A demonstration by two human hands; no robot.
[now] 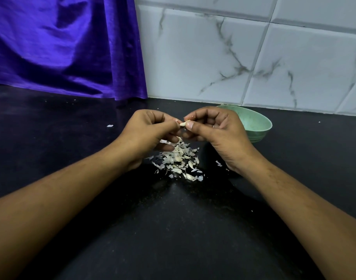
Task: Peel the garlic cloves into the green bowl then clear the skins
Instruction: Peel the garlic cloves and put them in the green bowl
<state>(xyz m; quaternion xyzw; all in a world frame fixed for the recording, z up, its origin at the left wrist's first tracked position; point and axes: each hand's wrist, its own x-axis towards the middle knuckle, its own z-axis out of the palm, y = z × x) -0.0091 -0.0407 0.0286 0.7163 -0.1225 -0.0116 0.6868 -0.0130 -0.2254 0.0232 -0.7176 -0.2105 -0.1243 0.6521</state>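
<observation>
Peeling: L hand (151, 130) & R hand (217, 128) pinch one garlic clove (182, 123) over skins (179, 160). Next, prob: clove into green bowl (260, 122).

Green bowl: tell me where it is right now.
In the head view the green bowl stands on the black counter, right of centre, close to the tiled wall and partly hidden behind the right hand.

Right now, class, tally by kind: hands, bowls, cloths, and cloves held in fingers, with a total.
Hands: 2, left hand and right hand
Bowls: 1, green bowl
Cloths: 1, purple cloth
Held cloves: 1, garlic clove
Total: 5
</observation>
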